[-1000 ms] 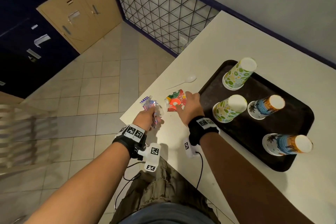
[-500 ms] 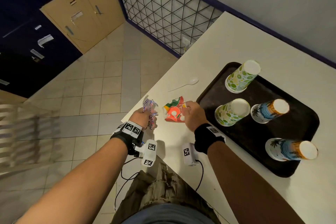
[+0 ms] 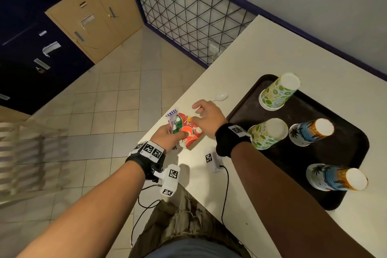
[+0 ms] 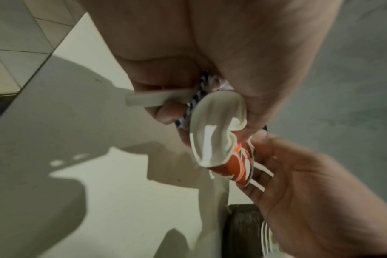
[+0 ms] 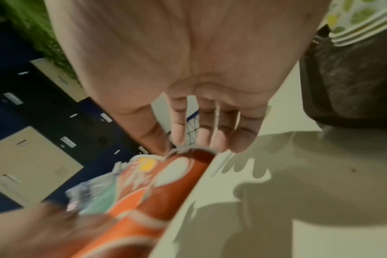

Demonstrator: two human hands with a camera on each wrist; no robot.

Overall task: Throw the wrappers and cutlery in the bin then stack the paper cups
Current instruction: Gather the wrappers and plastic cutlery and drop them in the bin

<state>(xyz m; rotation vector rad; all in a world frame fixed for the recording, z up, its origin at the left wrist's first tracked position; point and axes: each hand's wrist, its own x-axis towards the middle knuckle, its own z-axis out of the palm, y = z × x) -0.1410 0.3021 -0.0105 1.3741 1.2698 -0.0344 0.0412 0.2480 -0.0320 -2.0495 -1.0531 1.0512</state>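
Observation:
My left hand grips a red-and-orange wrapper together with a purple-striped wrapper at the table's near-left corner. In the left wrist view the same fist also clamps a white plastic handle against the wrapper's white inside. My right hand hovers open just past the red wrapper, fingers spread. A white spoon lies just beyond it. Upside-down paper cups, two green and two blue-orange, stand on the dark tray.
The white table runs along a grey wall; its left edge drops to tiled floor. A wire-mesh panel and lockers stand beyond. Wrist-camera cables hang at the table's near edge.
My right hand carried the red wrapper over to the left hand, which now grips it with the striped one. The right hand has let go and opened, shifting toward the spoon.

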